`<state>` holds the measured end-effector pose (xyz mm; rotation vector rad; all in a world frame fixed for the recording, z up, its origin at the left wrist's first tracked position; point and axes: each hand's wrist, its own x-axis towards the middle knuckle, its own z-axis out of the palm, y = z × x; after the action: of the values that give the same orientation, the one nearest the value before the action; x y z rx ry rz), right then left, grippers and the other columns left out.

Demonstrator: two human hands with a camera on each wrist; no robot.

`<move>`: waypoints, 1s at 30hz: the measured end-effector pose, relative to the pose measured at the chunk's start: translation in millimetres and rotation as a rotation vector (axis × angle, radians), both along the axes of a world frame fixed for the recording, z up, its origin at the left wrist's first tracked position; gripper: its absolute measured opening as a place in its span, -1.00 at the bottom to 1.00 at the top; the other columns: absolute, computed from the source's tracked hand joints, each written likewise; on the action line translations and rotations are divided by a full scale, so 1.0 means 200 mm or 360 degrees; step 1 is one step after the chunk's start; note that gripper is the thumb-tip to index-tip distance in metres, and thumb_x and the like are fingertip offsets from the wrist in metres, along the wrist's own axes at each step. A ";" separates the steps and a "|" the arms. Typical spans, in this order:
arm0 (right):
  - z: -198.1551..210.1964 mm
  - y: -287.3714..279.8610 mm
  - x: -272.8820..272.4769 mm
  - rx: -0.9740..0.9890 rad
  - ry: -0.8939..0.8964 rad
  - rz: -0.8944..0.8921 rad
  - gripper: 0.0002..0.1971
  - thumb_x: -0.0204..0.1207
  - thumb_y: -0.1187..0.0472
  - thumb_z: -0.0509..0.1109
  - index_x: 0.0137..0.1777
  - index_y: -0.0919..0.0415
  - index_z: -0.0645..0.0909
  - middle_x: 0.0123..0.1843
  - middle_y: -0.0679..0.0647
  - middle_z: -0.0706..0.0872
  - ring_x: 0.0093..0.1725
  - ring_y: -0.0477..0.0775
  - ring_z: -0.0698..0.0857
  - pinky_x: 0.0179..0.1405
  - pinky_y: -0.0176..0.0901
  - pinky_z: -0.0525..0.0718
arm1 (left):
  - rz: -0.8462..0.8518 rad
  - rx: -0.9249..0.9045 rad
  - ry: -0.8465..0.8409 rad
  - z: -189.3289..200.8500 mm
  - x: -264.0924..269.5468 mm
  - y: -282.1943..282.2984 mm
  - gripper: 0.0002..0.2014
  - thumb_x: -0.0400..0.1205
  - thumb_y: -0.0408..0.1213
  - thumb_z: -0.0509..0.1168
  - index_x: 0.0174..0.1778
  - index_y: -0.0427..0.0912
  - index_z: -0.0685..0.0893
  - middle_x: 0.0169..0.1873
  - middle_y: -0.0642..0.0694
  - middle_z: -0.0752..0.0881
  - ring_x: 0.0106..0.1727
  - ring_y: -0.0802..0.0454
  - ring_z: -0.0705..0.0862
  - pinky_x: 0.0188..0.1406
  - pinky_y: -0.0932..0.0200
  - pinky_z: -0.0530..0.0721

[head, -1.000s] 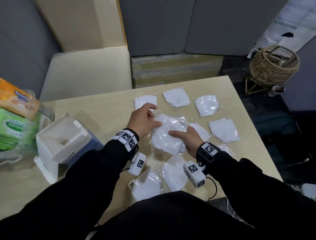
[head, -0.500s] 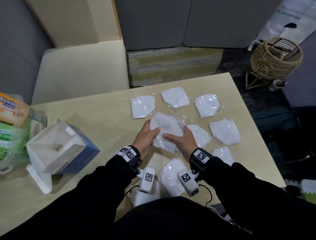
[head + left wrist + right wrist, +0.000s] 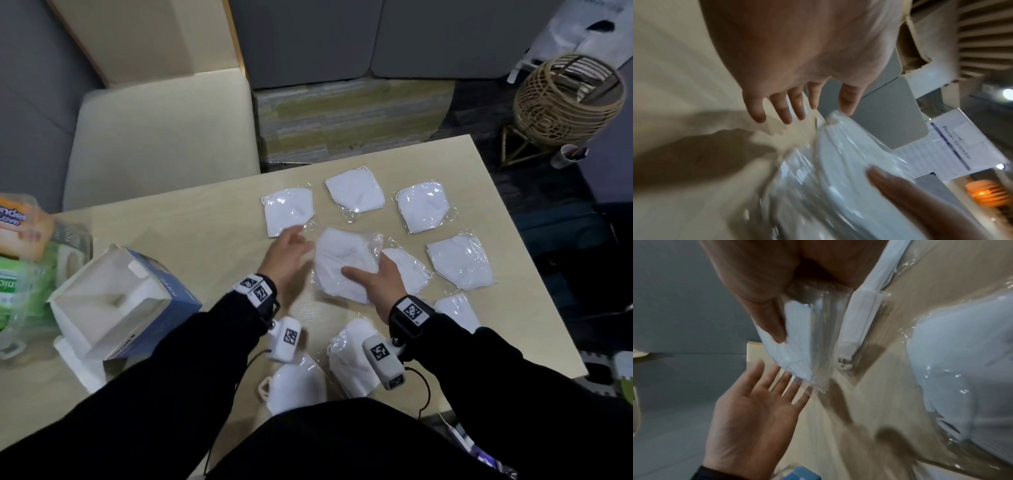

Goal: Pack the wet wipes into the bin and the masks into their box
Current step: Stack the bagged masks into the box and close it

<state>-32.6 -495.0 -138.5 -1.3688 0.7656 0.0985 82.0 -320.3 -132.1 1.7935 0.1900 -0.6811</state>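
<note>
The left hand [image 3: 286,255] has let go of the stack of masks [image 3: 342,263] it helped hold half a second ago. Now its fingers are spread flat and it holds nothing, just beside the stack. The right hand [image 3: 380,277] holds the stack alone, thumb on top. The masks are white, each in a shiny clear bag. The stack is above the middle of the table [image 3: 205,222]. The open mask box [image 3: 120,305] lies at the left.
</note>
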 end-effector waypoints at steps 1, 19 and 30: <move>0.00 -0.03 0.00 0.0051 0.0005 -0.0018 -0.43 0.28 0.21 0.75 0.32 0.11 0.69 0.16 0.06 0.89 0.18 0.16 0.85 0.32 0.31 0.76 | -0.0094 0.0229 -0.0164 -0.02 0.08 0.02 -0.45 0.64 -0.20 0.42 0.60 -0.03 0.55 0.40 -0.09 0.64 0.40 -0.12 0.66 0.44 -0.01 0.60; 0.05 -0.10 -0.05 0.0306 -0.0001 -0.0064 -0.48 0.39 0.38 0.68 0.36 0.21 0.69 0.21 0.20 0.87 0.23 0.27 0.84 0.41 0.36 0.69 | -0.0619 0.1373 -0.0423 -0.19 0.08 0.22 -0.10 0.41 -0.08 0.64 0.62 0.13 0.32 0.51 -0.12 0.38 0.52 -0.30 0.42 0.35 -0.24 0.59; 0.11 -0.06 -0.07 0.0250 -0.0037 -0.0030 -0.50 0.41 0.41 0.66 0.35 0.17 0.70 0.18 0.13 0.89 0.19 0.19 0.86 0.29 0.23 0.77 | 0.0315 0.0107 -0.0251 0.06 -0.02 0.37 -0.88 0.64 -0.23 0.44 0.08 -0.05 0.78 0.03 -0.12 0.86 0.10 -0.21 0.82 0.16 -0.19 0.78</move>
<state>-45.6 -506.2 -116.4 -1.2114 0.7360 0.1253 78.4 -245.3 -120.3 1.8541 0.2826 -0.3953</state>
